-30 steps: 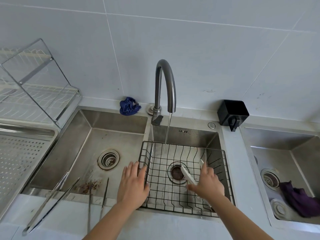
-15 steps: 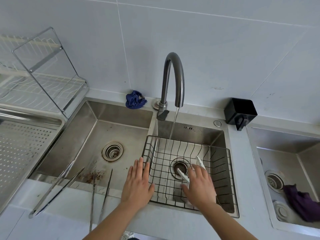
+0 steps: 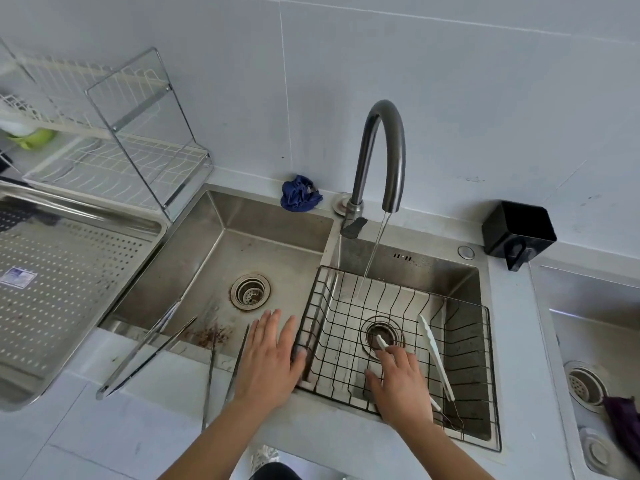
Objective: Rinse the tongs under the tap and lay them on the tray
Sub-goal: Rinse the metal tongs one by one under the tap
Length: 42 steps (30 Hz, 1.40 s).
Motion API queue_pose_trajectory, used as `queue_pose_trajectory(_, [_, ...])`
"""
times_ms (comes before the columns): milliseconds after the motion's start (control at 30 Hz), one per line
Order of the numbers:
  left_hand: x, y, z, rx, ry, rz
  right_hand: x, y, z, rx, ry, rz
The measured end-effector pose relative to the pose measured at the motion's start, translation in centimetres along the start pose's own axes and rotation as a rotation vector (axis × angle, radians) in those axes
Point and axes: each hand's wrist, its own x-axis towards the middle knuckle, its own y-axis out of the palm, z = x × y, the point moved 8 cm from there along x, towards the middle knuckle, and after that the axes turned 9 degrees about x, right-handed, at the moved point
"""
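- Head view: my left hand (image 3: 268, 358) is released, with straight fingers spread flat at the front edge of the left sink basin (image 3: 221, 251). Its thumb is against the left wall of the wire basket (image 3: 471, 362).
- My right hand (image 3: 401, 386) lies palm down inside that basket, at 4 o'clock from the frame's middle. It covers one arm of the white tongs (image 3: 437, 358).
- That arm's tip pokes out past my fingertips over the drain, and the other arm lies free at 3 o'clock from the hand. I cannot tell if I am grasping them.
- The tap (image 3: 381, 150) stands at 12 o'clock from the basket. Its water (image 3: 374, 251) falls into the basket's far end, apart from the tongs.
- The perforated tray (image 3: 86, 211) sits at 9 o'clock.
- Two steel tongs (image 3: 149, 351) rest across the sink edge and worktop (image 3: 104, 445), between the tray and my left hand.
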Motion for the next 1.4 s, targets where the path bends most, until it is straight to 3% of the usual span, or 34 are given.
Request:
queue_pose_trajectory(167, [-2.7,-2.3,5.3,0.081,-0.207,-0.153,0.0,0.3,-0.1,-0.002,-0.003,0.003])
queue_pose_trajectory(400, [-4.9,-0.9,9.2,0.104,-0.42,-0.019,0.2,0.4,-0.3,-0.005,-0.009,-0.004])
queue_pose_trajectory(800, [-5.1,-0.1,9.1,-0.028,-0.423,0.006,0.0,0.3,-0.2,-0.011,0.0,0.033])
queue_pose_trajectory(1233, [-1.2,-2.8,5.5,-0.112,-0.265,-0.173,0.0,0.1,0.1,-0.04,-0.004,0.033])
queue_pose_trajectory(1400, [0.4,-3.2,4.3,-0.187,-0.287,-0.196,0.0,0.1,0.0,-0.039,-0.013,0.013])
